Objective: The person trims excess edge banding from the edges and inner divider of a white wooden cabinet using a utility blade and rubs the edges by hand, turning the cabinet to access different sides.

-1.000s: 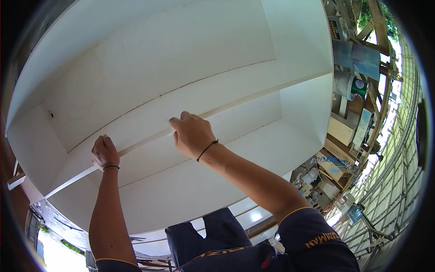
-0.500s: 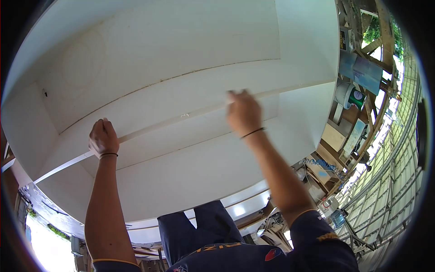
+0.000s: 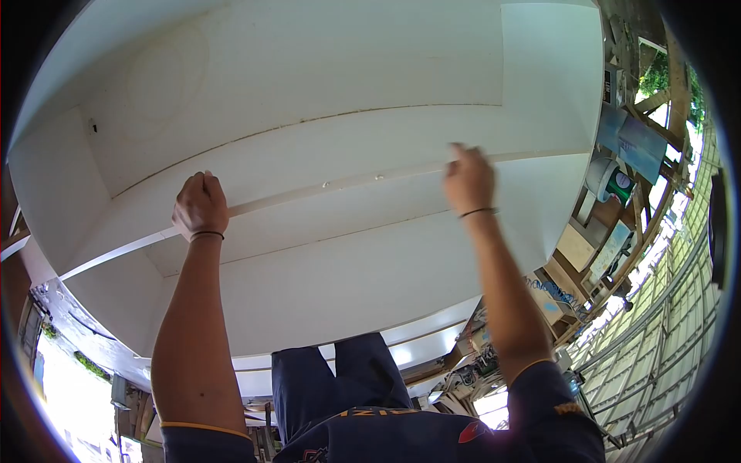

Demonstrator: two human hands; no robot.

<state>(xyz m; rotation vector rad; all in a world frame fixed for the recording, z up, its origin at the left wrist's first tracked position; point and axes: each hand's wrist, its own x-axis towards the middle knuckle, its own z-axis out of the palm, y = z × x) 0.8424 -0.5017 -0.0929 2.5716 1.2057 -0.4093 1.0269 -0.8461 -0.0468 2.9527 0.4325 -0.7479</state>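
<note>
A white cabinet (image 3: 347, 270) fills most of the view, with a long divider panel (image 3: 285, 197) crossing it. My left hand (image 3: 201, 204) is closed at the left part of the divider's front edge, with the thumb side up. Whatever its fingers hold, if anything, is hidden. Farther right, my right hand (image 3: 471, 181) is over the same edge, fingers pinched together; I cannot make out anything in them. Between my hands, two small pale blobs, a left blob (image 3: 326, 185) and a right blob (image 3: 379, 177), sit on the edge.
Outside the cabinet's right side stand a white bucket (image 3: 600, 177), a green can (image 3: 620, 184) and a blue panel (image 3: 631, 133). Wooden pieces and boards (image 3: 575, 248) lie below them. A corrugated sheet wall (image 3: 656, 309) runs along the far right.
My right hand has moved right along the divider's edge, and a second pale blob now shows where it was. My left hand appears slightly farther right and higher, as the whole view has shifted.
</note>
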